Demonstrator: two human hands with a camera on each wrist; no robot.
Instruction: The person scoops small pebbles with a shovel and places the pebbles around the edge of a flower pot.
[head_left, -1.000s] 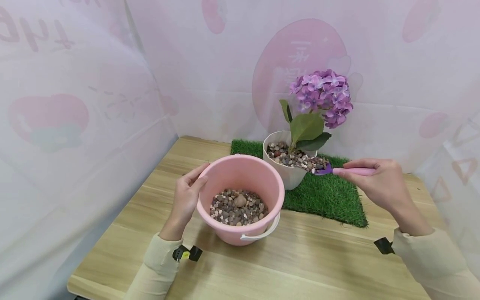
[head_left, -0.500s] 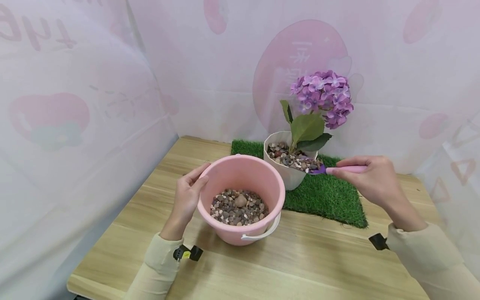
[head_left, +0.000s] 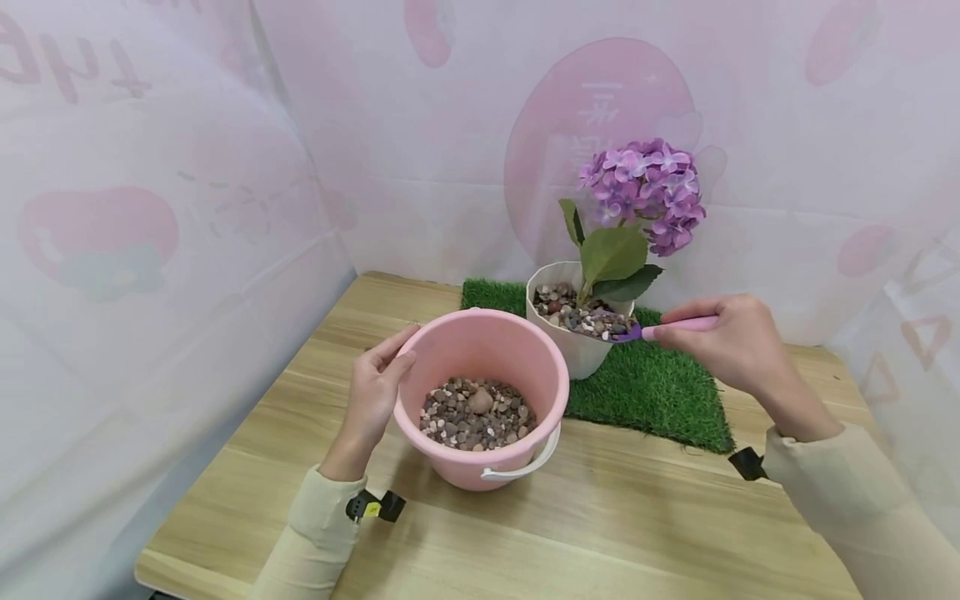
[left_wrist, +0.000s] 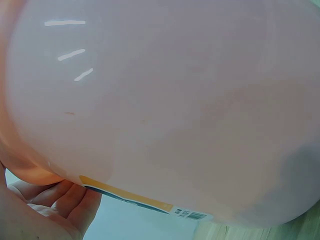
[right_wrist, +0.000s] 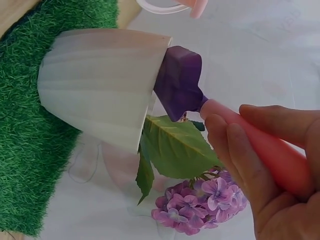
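Note:
My left hand [head_left: 375, 392] grips the rim of a pink bucket [head_left: 480, 333], thumb at the inner edge and fingers outside. Brown and grey pebbles [head_left: 465, 425] cover the bucket's bottom, with one larger stone [head_left: 481, 402] among them. My right hand [head_left: 738, 346] holds a small garden trowel by its pink handle [right_wrist: 260, 145]. The trowel's purple blade [right_wrist: 182, 82], loaded with pebbles in the head view, lies over the near right rim of a white flowerpot [right_wrist: 100, 80]. In that pot stands a purple hydrangea [head_left: 648, 192] with green leaves, pebbles around its stem.
Under the pot lies a green artificial grass mat [head_left: 652, 400]. The wooden table [head_left: 600, 533] meets printed fabric walls [head_left: 420, 208] at the back and sides. A white bucket handle [head_left: 525, 471] hangs on the bucket's front.
My right hand has moved left and slightly up, carrying the trowel's blade farther in over the pot. My left hand and the bucket have stayed in place.

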